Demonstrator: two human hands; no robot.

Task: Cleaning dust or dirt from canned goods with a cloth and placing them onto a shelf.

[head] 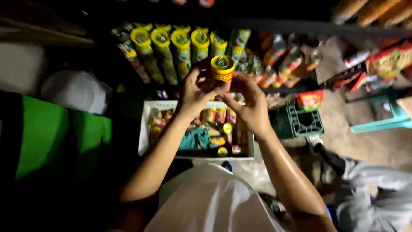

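My left hand (195, 92) and my right hand (249, 103) together hold a small yellow and red tin can (222, 68) upright, its silver top facing me. Both hands grip it by the sides, just in front of a shelf row of green and yellow cans (171, 49). Below my hands stands a white open box (146, 129) with several more red and yellow cans and a teal cloth (196, 139) inside.
Orange-labelled cans (281, 60) lie stacked on the shelf to the right. A dark green plastic crate (300, 122) sits right of the box, a red packet (310, 99) on it. Another person's leg and shoe (339, 161) are at lower right. A green surface (47, 141) fills the left.
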